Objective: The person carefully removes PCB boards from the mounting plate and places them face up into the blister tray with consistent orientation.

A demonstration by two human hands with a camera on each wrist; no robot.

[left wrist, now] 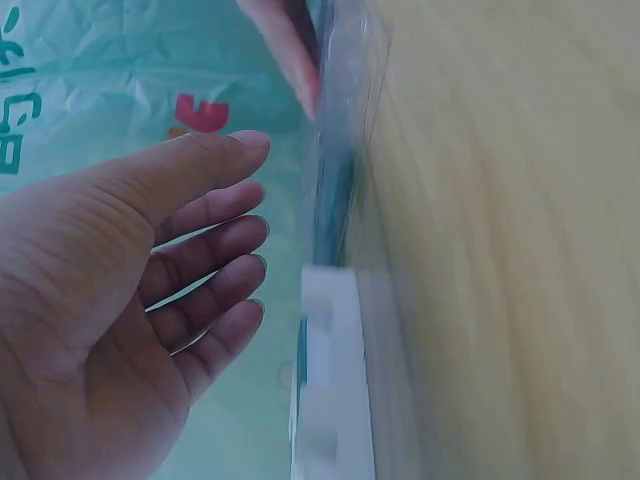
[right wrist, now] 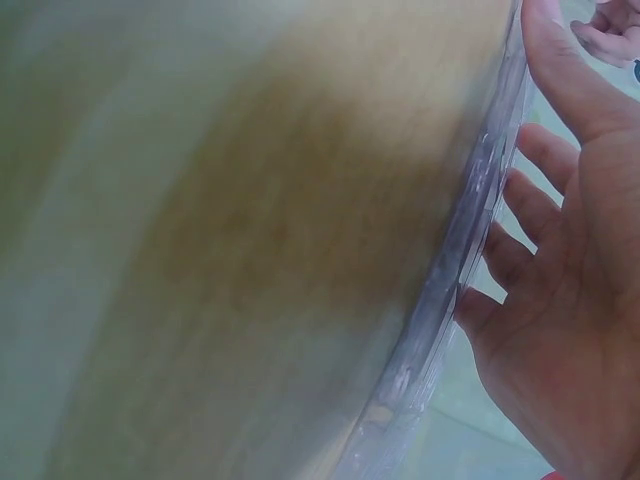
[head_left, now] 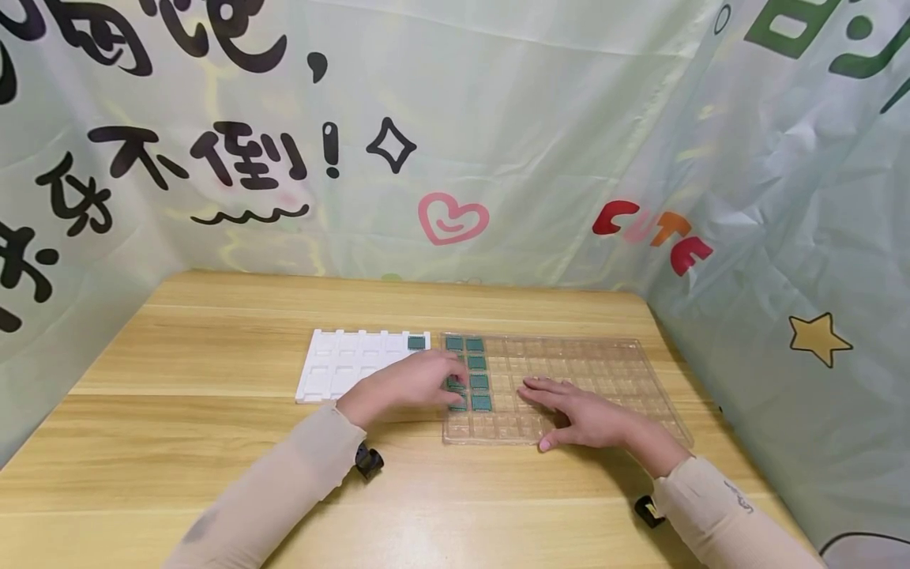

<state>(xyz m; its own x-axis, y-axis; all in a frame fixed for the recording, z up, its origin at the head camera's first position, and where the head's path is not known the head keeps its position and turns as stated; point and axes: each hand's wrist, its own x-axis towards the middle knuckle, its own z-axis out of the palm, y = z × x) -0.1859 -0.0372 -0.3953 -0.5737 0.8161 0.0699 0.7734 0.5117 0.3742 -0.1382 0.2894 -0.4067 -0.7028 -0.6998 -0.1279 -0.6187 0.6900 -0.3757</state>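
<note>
A clear plastic tray point(head_left: 583, 348) with many small pockets lies on the table. Green square chip-like pieces point(head_left: 481, 403) fill pockets in its two left columns. Over that left end hovers my left hand point(head_left: 412, 383); in the left wrist view its fingers point(left wrist: 215, 245) are loosely bent, apart from the thumb, with nothing between them. My right hand point(head_left: 593, 417) rests spread on the clear tray's middle, its fingers touching the top, as the right wrist view also shows. Left of the clear tray is a white tray point(head_left: 307, 387), with one green piece point(head_left: 416, 343) in its far right pocket.
The wooden table point(head_left: 213, 427) extends in front of and left of both trays. Behind it and at the right hangs a printed pale-green cloth point(head_left: 540, 158). My left forearm point(head_left: 284, 482) crosses in front of the white tray and hides part of it.
</note>
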